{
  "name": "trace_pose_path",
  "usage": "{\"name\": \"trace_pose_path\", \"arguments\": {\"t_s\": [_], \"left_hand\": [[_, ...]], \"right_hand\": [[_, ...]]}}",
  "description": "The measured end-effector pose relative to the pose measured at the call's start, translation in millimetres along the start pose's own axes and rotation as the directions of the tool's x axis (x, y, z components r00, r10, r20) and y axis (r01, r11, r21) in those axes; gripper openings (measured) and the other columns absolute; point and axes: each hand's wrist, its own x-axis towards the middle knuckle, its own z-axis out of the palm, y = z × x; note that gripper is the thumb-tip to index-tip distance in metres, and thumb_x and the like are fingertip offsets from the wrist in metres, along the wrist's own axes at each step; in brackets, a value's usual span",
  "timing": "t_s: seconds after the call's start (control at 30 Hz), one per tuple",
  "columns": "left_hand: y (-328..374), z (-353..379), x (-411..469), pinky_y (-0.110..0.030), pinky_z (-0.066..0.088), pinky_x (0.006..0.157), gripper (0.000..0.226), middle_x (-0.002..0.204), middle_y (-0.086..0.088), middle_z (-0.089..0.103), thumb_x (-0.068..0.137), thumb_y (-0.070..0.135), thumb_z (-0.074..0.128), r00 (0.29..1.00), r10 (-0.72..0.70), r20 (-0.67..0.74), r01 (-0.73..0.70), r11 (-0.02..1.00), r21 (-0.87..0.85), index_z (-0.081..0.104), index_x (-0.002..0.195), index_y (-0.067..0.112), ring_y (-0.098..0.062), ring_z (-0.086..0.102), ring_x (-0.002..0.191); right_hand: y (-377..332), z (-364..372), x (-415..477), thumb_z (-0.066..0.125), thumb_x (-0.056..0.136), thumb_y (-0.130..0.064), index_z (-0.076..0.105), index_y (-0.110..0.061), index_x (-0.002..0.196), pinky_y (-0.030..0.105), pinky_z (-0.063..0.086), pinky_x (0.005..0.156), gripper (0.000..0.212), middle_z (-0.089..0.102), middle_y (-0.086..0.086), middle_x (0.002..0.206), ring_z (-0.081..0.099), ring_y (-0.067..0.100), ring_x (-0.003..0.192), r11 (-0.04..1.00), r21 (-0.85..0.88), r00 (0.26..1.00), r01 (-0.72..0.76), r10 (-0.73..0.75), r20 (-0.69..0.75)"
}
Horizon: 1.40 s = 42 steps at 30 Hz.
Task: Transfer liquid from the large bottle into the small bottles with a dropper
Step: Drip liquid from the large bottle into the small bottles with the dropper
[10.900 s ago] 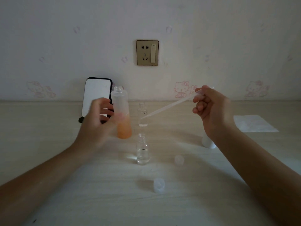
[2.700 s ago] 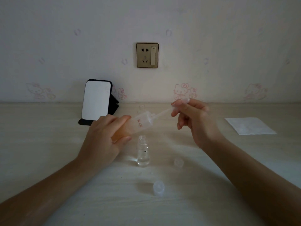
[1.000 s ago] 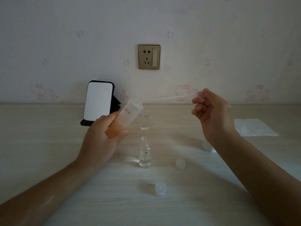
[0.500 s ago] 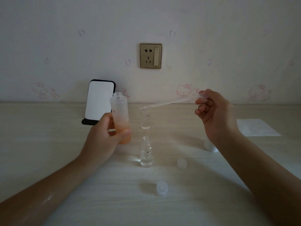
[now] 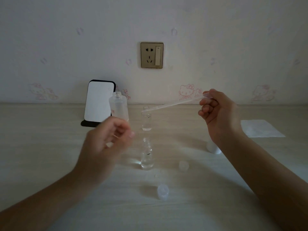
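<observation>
Frosted plastic, the large bottle (image 5: 118, 106) stands upright and uncapped just behind the left hand (image 5: 106, 144). That hand is blurred, its fingers loosely curled in front of the bottle's lower half. Whether it has hold of the bottle cannot be told. Behind both, a phone (image 5: 98, 102) leans on a dark stand. Just right of the left thumb stand 2 uncapped bottles, the near small bottle (image 5: 147, 155) and the far small bottle (image 5: 146, 122). The dropper (image 5: 171, 105) slants down-left from the right hand's pinch, its tip at the far small bottle's mouth. The right hand (image 5: 218, 114) pinches the bulb end, its other fingers curled. A white cap (image 5: 214, 148) sits under its wrist, and a tissue (image 5: 261, 128) lies to the right.
</observation>
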Motion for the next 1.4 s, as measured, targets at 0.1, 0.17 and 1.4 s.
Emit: {"name": "trace_pose_path", "arguments": {"t_s": [0.1,0.17,1.4], "left_hand": [[-1.6,13.3,-7.5,-0.010,0.047,0.088,0.056,0.111,0.020,0.073,0.072,0.064,0.076,0.975,-0.145,0.166,0.119,0.980,0.158,0.059,0.119,0.041,0.000,0.068,0.105],[-5.1,18.7,-10.5,-0.004,0.042,0.088,0.067,0.116,0.033,0.067,0.066,0.067,0.085,0.949,-0.213,0.231,0.150,0.953,0.264,0.053,0.122,0.047,0.010,0.062,0.112],[-21.0,21.2,-13.8,-0.011,0.041,0.072,0.044,0.105,0.029,0.067,0.077,0.061,0.069,0.983,-0.060,0.174,0.009,0.960,0.280,0.057,0.118,0.073,0.002,0.064,0.096]], "right_hand": [[-0.8,-0.9,0.7,0.066,0.086,-0.017,0.065,-0.010,0.088,0.025,0.046,0.051,0.007,0.056,0.003,0.066,0.048,0.012,0.051,1.000,0.003,1.000,-0.002,0.002,0.011],[-1.6,-1.6,2.0,0.068,0.078,-0.020,0.065,-0.010,0.088,0.025,0.045,0.051,0.014,0.054,0.002,0.066,0.047,0.012,0.050,1.000,0.005,1.000,-0.009,0.009,0.011],[-5.5,3.4,-4.5,0.054,0.107,-0.011,0.067,-0.016,0.072,0.020,0.040,0.046,0.038,0.058,0.002,0.067,0.041,0.007,0.047,0.998,-0.042,0.991,0.043,-0.037,0.132]]}}
